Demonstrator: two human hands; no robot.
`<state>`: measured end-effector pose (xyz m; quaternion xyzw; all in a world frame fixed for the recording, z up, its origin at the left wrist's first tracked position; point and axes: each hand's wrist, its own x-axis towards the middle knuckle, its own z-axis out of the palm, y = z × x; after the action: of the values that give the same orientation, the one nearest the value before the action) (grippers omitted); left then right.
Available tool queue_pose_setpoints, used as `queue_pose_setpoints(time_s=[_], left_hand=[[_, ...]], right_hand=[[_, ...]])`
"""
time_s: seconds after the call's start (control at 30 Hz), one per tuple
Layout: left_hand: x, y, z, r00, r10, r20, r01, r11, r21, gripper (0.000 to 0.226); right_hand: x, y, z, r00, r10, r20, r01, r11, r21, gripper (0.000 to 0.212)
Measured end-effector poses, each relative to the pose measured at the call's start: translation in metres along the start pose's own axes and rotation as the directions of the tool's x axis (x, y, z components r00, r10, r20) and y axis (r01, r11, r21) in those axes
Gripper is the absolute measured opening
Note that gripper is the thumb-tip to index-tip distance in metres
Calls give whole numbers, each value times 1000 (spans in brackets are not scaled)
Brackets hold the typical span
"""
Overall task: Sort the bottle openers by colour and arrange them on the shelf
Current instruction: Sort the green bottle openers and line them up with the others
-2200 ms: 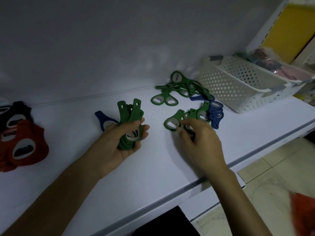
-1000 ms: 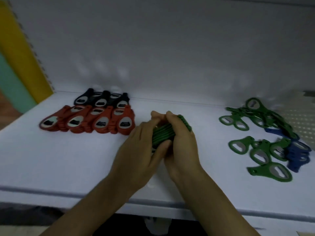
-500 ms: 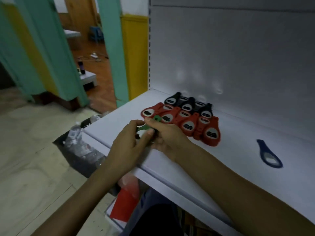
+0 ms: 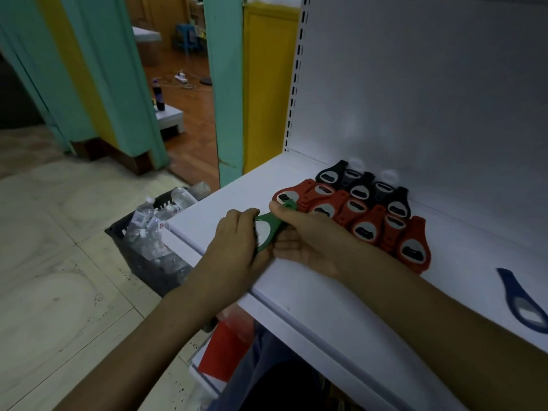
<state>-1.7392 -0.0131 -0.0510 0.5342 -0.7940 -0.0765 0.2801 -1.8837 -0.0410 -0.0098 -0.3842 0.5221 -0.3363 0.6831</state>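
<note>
The green openers [image 4: 268, 231] sat bunched between both hands, just beside the red row [image 4: 364, 223] and near the front edge of the shelf [image 4: 296, 289]. A slack squeeze could have fanned the stack, sending one over the edge or knocking the red ones askew. The left hand [image 4: 234, 241] curled round the stack's lower end. The right hand [image 4: 308, 235] pinched the handle end, thumb on top.

Pale tiled floor [image 4: 53, 277], teal door frame [image 4: 226, 99], yellow panel [image 4: 267, 93]; beyond, wooden floor [image 4: 192, 114] and perhaps a blue stool [image 4: 186, 37].
</note>
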Motion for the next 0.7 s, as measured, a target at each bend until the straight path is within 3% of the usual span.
queue_pose_setpoints(time_s=[0.07,0.13,0.17,0.23,0.3,0.37,0.43,0.5,0.6,0.7], left_hand=[[1,-3,2,1000,-5,-7,5,1000,23,50],[1,-8,1,999,-35,-10,36,995,98,47],[2,-11,-1,998,-62,-4,62,988,139,47],[4,-17,-5,993,-119,17,113,975,190,47],[7,-19,-8,988,-147,47,132,964,231,47],[8,-21,-9,988,-139,62,121,966,230,50],[5,-24,-10,991,-117,65,106,984,145,64],[1,-31,-13,991,-122,59,121,993,13,84],[-1,-40,-18,992,-125,6,125,989,-78,91],[2,-43,-16,995,-79,-55,77,997,-28,89]], right_hand=[[-3,-6,-4,1000,-2,-21,-2,978,-208,41],[-5,-12,-9,993,-78,-88,19,845,-534,50],[-5,-15,-12,982,-165,-87,54,699,-713,50],[-2,-21,-19,917,-397,50,165,261,-951,42],[0,-26,-15,827,-490,275,260,-101,-960,37],[10,-30,-8,780,-463,421,312,-295,-903,49],[21,-36,2,745,-412,525,322,-467,-823,47],[30,-42,11,745,-311,590,343,-580,-739,40],[40,-47,19,795,-156,586,420,-556,-718,28],[49,-52,22,791,-123,599,455,-537,-711,14]])
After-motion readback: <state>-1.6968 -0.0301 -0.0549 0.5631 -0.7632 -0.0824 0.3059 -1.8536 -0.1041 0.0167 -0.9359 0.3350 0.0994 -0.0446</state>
